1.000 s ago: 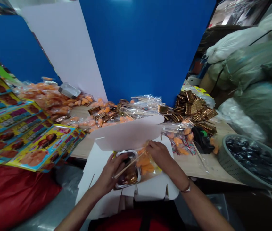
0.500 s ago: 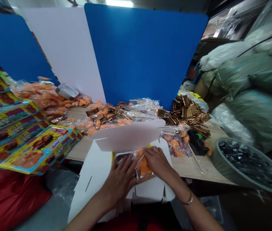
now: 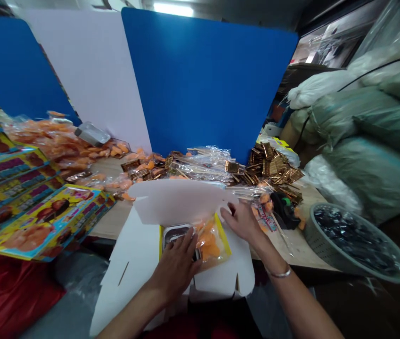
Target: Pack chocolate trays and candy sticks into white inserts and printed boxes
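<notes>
In the open white carton (image 3: 129,268), the left hand (image 3: 176,270) presses spread-fingered on a foil tray (image 3: 175,234); the right hand (image 3: 244,223), open and narrowly spread, meets the raised lid flap (image 3: 182,202).

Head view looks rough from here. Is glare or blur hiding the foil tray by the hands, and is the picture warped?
In the head view, the foil tray shows dull glare and is partly covered by the left hand, so what's inside is hard to make out. The ceiling light flares at the top edge, and the wide lens warps the blue board toward the corners.
</notes>
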`<move>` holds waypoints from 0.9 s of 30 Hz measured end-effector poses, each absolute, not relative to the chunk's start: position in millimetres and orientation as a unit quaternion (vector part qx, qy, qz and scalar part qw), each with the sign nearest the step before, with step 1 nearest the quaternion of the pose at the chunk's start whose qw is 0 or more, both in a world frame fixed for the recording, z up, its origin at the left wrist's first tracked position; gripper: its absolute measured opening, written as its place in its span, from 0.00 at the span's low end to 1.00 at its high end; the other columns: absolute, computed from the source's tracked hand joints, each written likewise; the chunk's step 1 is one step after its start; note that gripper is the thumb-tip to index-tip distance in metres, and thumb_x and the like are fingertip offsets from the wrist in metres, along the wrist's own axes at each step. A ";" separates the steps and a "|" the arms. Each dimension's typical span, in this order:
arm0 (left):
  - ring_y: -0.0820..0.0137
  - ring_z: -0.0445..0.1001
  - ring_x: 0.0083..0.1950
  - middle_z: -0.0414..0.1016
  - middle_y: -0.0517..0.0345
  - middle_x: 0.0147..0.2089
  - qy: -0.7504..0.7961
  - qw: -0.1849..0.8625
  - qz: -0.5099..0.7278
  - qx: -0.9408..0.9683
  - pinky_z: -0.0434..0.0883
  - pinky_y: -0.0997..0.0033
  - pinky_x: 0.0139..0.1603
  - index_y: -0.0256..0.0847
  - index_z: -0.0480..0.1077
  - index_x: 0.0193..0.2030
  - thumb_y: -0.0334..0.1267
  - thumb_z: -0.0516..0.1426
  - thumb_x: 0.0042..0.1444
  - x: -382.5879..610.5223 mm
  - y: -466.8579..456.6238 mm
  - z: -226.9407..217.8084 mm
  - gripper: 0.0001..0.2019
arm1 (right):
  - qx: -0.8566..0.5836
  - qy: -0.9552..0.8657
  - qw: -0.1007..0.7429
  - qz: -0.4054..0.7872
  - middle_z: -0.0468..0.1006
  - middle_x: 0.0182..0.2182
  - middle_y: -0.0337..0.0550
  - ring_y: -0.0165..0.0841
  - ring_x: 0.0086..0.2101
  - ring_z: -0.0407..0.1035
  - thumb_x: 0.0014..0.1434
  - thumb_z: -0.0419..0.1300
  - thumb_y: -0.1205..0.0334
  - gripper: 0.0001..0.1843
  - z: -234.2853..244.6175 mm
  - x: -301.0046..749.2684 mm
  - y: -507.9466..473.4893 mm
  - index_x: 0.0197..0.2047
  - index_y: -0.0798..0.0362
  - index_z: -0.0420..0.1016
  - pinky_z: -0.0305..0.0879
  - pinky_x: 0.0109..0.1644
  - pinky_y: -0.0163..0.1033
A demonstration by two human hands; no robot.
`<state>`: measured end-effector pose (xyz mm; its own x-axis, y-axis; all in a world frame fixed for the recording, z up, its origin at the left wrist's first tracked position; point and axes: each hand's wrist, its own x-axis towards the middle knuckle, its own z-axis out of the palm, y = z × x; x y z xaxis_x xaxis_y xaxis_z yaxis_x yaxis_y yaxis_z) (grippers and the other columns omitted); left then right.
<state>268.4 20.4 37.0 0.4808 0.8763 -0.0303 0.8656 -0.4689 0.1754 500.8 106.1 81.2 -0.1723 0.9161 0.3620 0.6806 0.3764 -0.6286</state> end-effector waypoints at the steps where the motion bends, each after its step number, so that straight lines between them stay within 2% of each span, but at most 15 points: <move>1: 0.47 0.63 0.68 0.52 0.39 0.73 0.510 0.081 0.031 0.856 0.67 0.41 0.60 0.37 0.57 0.69 0.49 0.49 0.67 271.0 21.1 37.1 0.28 | -0.533 -0.752 0.357 0.152 0.76 0.23 0.37 0.34 0.25 0.69 0.61 0.54 0.60 0.16 77.5 496.5 97.8 0.50 0.55 0.74 0.63 0.30 0.37; 4: 0.46 0.61 0.68 0.50 0.38 0.74 0.497 0.076 0.031 0.864 0.67 0.42 0.61 0.34 0.55 0.70 0.53 0.47 0.67 275.4 20.9 38.3 0.31 | -0.506 -0.765 0.382 0.112 0.82 0.36 0.45 0.37 0.36 0.76 0.64 0.48 0.64 0.20 55.2 490.9 76.4 0.56 0.54 0.70 0.71 0.41 0.41; 7: 0.47 0.62 0.68 0.56 0.38 0.72 0.499 0.073 0.060 0.861 0.66 0.41 0.61 0.36 0.55 0.70 0.55 0.48 0.66 275.9 14.3 39.7 0.32 | -0.455 -0.784 0.406 0.114 0.79 0.50 0.50 0.38 0.48 0.75 0.66 0.47 0.64 0.20 27.6 496.3 63.0 0.59 0.53 0.68 0.71 0.52 0.42; 9: 0.45 0.64 0.65 0.64 0.37 0.67 0.527 0.065 0.088 0.843 0.66 0.38 0.61 0.37 0.61 0.67 0.56 0.50 0.64 276.7 8.5 39.7 0.31 | -0.447 -0.787 0.402 0.139 0.77 0.51 0.50 0.38 0.50 0.73 0.67 0.49 0.62 0.20 14.4 501.4 56.5 0.61 0.50 0.65 0.71 0.54 0.43; 11: 0.44 0.67 0.62 0.70 0.37 0.62 0.531 0.079 0.106 0.837 0.66 0.37 0.60 0.37 0.67 0.61 0.53 0.50 0.65 279.1 5.6 39.3 0.26 | -0.452 -0.783 0.394 0.162 0.74 0.52 0.51 0.39 0.52 0.71 0.66 0.52 0.59 0.21 7.8 503.6 51.0 0.61 0.49 0.64 0.71 0.54 0.45; 14: 0.49 0.68 0.62 0.73 0.42 0.59 0.472 0.133 0.117 0.864 0.65 0.42 0.63 0.40 0.69 0.59 0.47 0.49 0.67 283.3 11.0 40.2 0.20 | -0.450 -0.790 0.384 0.163 0.67 0.57 0.55 0.43 0.57 0.64 0.60 0.59 0.55 0.27 7.1 497.5 43.6 0.61 0.51 0.60 0.67 0.58 0.49; 16: 0.51 0.65 0.65 0.71 0.45 0.62 0.443 0.175 0.132 0.870 0.63 0.44 0.66 0.41 0.67 0.61 0.48 0.49 0.67 284.0 17.7 42.9 0.21 | -0.467 -0.791 0.372 0.131 0.63 0.59 0.57 0.47 0.60 0.60 0.56 0.62 0.55 0.33 9.4 487.1 38.8 0.62 0.52 0.57 0.63 0.62 0.54; 19: 0.50 0.63 0.67 0.66 0.41 0.65 0.446 0.226 0.167 0.850 0.62 0.43 0.66 0.38 0.62 0.65 0.53 0.49 0.66 281.0 23.1 49.2 0.27 | -0.530 -0.769 0.346 0.093 0.61 0.60 0.59 0.53 0.60 0.56 0.52 0.65 0.52 0.40 12.8 467.9 32.8 0.64 0.54 0.55 0.59 0.62 0.61; 21: 0.51 0.58 0.70 0.61 0.40 0.68 0.453 0.245 0.182 0.837 0.60 0.43 0.68 0.37 0.57 0.68 0.53 0.49 0.66 278.1 22.0 53.3 0.29 | -0.573 -0.744 0.334 0.085 0.60 0.61 0.60 0.54 0.60 0.55 0.52 0.64 0.51 0.41 13.4 457.3 31.0 0.64 0.55 0.54 0.59 0.62 0.62; 25: 0.59 0.46 0.75 0.49 0.43 0.74 0.431 0.286 0.190 0.835 0.52 0.49 0.73 0.38 0.49 0.72 0.42 0.46 0.69 271.9 17.9 56.3 0.26 | -0.597 -0.721 0.342 0.081 0.61 0.59 0.60 0.52 0.59 0.57 0.55 0.62 0.53 0.38 10.2 448.4 32.6 0.64 0.56 0.55 0.62 0.60 0.60; 27: 0.62 0.51 0.74 0.53 0.43 0.73 0.421 0.299 0.204 0.832 0.56 0.53 0.72 0.38 0.50 0.71 0.34 0.45 0.67 268.7 18.3 53.3 0.25 | -0.589 -0.720 0.357 0.083 0.62 0.58 0.58 0.51 0.58 0.57 0.54 0.62 0.54 0.37 8.4 448.8 33.9 0.63 0.54 0.55 0.62 0.60 0.59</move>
